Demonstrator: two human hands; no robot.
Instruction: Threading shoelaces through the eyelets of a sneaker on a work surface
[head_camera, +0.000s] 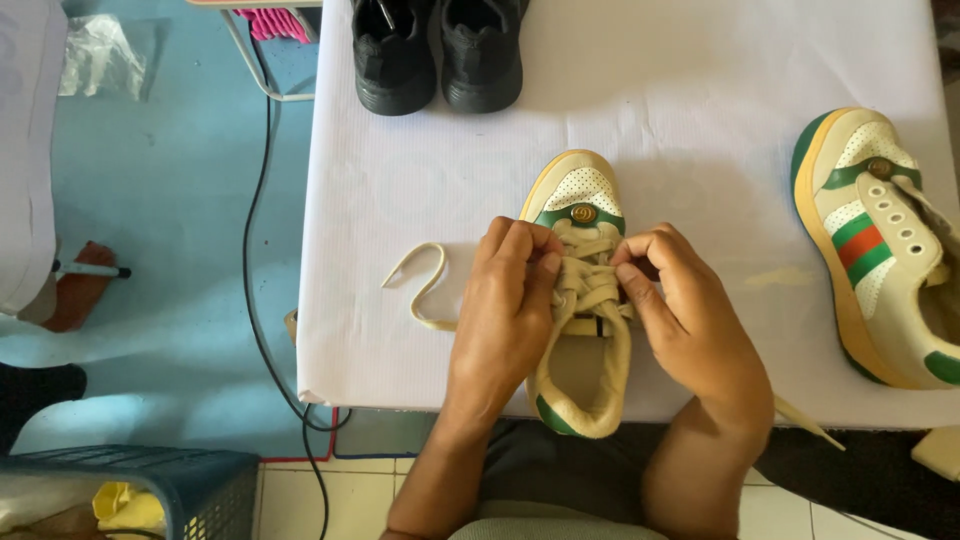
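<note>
Hands work at the middle of a white cloth-covered worktop (400, 200): left hand (508, 300) and right hand (680, 310) each pinch the beige flat lace (590, 285) over a cream perforated sneaker with green trim (580, 190), toe pointing away, apparently to give both sides equal reach. Fingertips hide the eyelets. Matching unlaced sneaker (880, 240) at the right is cut off by the frame edge; black shoes (440, 55) lie at the far edge.

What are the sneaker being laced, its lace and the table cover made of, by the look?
Sneaker: likely cream leather or a synthetic, matt, with a perforated toe panel and green trim; padded fabric-looking collar. Lace: flat woven textile, probably cotton, lying limp in loose curves. Table cover: white sheet with a fine ribbed texture, possibly corrugated plastic or paper; cannot say which. Left hand and right hand pinch the lacing.
</note>
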